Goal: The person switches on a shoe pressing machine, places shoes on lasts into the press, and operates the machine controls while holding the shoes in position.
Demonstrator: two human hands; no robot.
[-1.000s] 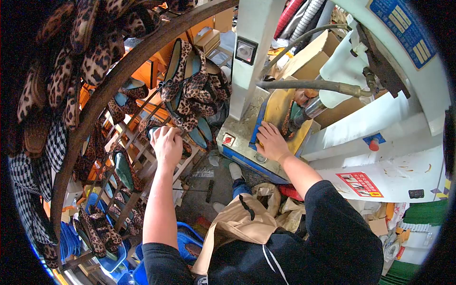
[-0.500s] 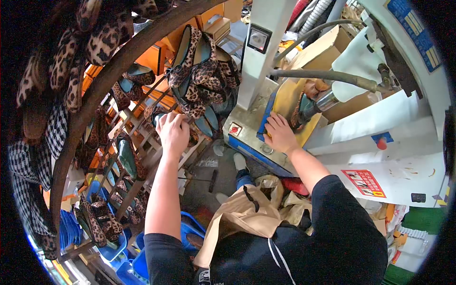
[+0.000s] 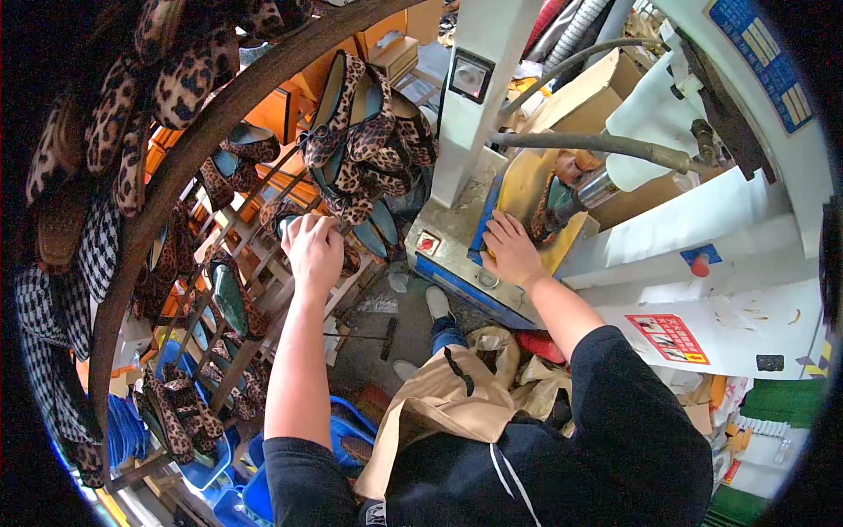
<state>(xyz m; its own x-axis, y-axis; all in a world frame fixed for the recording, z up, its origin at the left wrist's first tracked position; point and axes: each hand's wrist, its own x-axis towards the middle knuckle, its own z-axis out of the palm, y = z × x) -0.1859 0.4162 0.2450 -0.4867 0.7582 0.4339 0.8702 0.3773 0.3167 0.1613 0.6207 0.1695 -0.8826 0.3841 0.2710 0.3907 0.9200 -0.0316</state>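
Observation:
On the left, my left hand (image 3: pixel 314 252) is closed, its fingers curled over a leopard-print shoe (image 3: pixel 279 211) on the slatted rack; my hand covers much of that shoe. My right hand (image 3: pixel 513 249) lies open at the blue edge of the press machine, fingers stretched onto its yellow pad (image 3: pixel 520 186). Just beyond those fingers, another leopard-print shoe (image 3: pixel 553 206) sits on the pad under the machine's metal cylinder (image 3: pixel 599 188). A pile of leopard-print shoes (image 3: pixel 373 140) stands on the rack above my left hand.
A dark curved rack bar (image 3: pixel 189 145) arches on the left, with houndstooth shoes (image 3: pixel 53 307) outside it. Hoses (image 3: pixel 597 140) cross the machine. A red switch (image 3: pixel 427 242) is on its base and a red button (image 3: pixel 700 265) on its white body. Blue baskets (image 3: pixel 347 422) stand below.
The view has shifted slightly. Both hands keep about the same places, the left on the shoe and the right on the machine's pad.

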